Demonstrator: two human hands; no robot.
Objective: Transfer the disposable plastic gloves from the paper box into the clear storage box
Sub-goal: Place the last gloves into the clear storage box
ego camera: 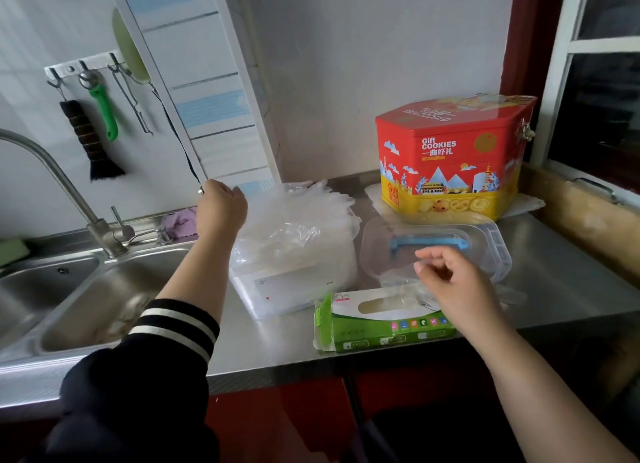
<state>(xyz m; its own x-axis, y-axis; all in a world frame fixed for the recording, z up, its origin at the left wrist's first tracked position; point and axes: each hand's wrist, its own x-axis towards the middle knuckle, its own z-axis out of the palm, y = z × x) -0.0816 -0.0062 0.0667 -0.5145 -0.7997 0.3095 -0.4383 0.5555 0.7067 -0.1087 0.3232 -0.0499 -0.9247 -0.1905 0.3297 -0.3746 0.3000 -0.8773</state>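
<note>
A clear storage box (277, 301) stands mid-counter, heaped with translucent disposable gloves (298, 227). My left hand (221, 208) is at the far left edge of that heap, its fingers curled down over the gloves. The green-and-white paper box (374, 327) lies at the counter's front edge with its oval slot facing up. My right hand (450, 282) hovers just above its right end, fingers curled. Thumb and forefinger pinch a thin clear glove (398, 279) that trails over the box top. The storage box's clear lid (491, 251), with a blue handle, lies upturned behind my right hand.
A red and yellow cookie tin (450, 158) stands at the back right near the window frame. The steel sink (79, 300) and its tap (52, 172) are on the left. Utensils hang on wall hooks (100, 109). A pink cloth (180, 222) lies behind the sink.
</note>
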